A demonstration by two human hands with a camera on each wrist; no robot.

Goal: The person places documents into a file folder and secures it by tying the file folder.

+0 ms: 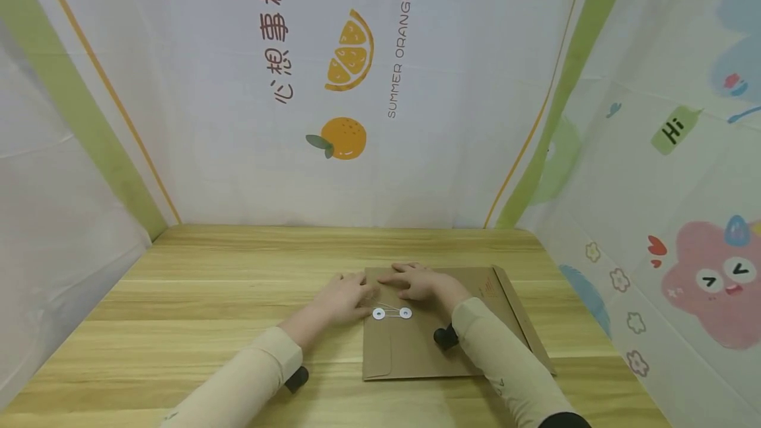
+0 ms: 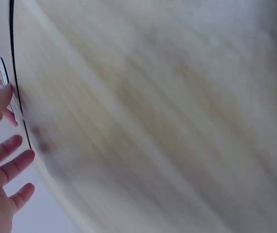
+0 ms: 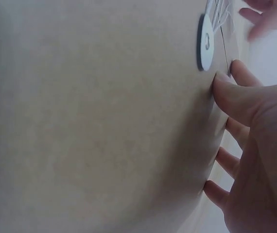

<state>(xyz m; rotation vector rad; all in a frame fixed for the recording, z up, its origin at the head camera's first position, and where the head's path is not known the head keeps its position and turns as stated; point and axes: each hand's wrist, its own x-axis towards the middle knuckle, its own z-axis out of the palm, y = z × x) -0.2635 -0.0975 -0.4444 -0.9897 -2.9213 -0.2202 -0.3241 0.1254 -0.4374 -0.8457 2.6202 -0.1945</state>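
A brown kraft paper document envelope (image 1: 428, 355) lies on the table, flap side up. Two white button discs (image 1: 405, 313) sit near its left side with a thin white string (image 1: 391, 310) wound between them. My left hand (image 1: 345, 299) is at the envelope's left edge, thumb and index finger together at the loose string beside the discs. In the left wrist view its other fingers (image 2: 13, 169) spread apart. My right hand (image 1: 416, 281) rests on the envelope above the discs, fingers extended and fingertips touching the paper. The right wrist view shows one disc (image 3: 206, 42) close to the right thumb.
The envelope lies right of centre on a wood-grain table (image 1: 238, 283). A white printed curtain (image 1: 452, 150) hangs behind the table's far edge, and another patterned curtain (image 1: 630, 216) stands along the right. Black wrist devices (image 1: 446, 337) show beside both forearms.
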